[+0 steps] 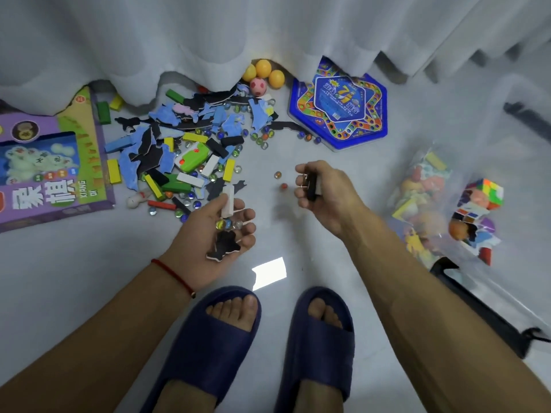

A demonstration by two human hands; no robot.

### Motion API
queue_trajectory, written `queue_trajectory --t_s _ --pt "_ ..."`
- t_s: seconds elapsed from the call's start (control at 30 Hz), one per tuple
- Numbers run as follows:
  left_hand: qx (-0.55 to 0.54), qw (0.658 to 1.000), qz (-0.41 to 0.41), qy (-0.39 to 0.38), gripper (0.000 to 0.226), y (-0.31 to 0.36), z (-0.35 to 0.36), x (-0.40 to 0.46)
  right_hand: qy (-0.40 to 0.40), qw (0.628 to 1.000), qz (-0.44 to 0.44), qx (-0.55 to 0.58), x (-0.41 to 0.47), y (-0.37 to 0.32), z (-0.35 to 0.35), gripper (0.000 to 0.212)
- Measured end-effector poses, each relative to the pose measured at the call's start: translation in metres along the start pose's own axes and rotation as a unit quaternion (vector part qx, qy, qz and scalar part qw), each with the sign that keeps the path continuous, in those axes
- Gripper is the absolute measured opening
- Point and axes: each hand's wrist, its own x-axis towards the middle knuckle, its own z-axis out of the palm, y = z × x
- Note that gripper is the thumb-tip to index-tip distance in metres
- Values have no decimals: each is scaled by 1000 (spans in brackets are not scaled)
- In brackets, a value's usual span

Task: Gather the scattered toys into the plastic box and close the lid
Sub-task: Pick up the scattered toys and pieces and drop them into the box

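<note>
A heap of scattered toys (185, 150) lies on the floor ahead: blue and black foam puzzle pieces, coloured wooden blocks, glass marbles and a green toy. My left hand (208, 236) is palm up, cupped around a white block, a few marbles and a black puzzle piece. My right hand (325, 192) is closed on a black block and some marbles. Two loose marbles (278, 175) lie on the floor between my hands. The clear plastic box (453, 222) stands at the right, holding a cube puzzle (484, 192) and bagged toys.
A purple board-game box (50, 162) lies at the left. A blue hexagonal game tin (340, 111) and yellow and pink balls (264, 74) sit by the white curtain (208, 40). The box's black-edged lid (483, 311) lies at the right. My slippered feet (268, 338) are below.
</note>
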Motion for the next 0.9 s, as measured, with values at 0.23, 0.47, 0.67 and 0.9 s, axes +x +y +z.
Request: queue_trajectory --t_s 0.23,0.47,0.67,0.9 --pt "204 970 15 -134 28 -24 183 -22 106 968 -124 189 -108 -88 -96 17" --pt "405 902 -32 -142 24 -90 336 -43 286 941 -35 175 -162 -116 -210 69" --pt "439 893 7 -96 55 -91 344 -56 268 957 -33 -103 -200 -143 -227 55" --pt "582 805 114 -33 7 -26 244 -81 64 896 -63 -435 -227 -142 -185 28"
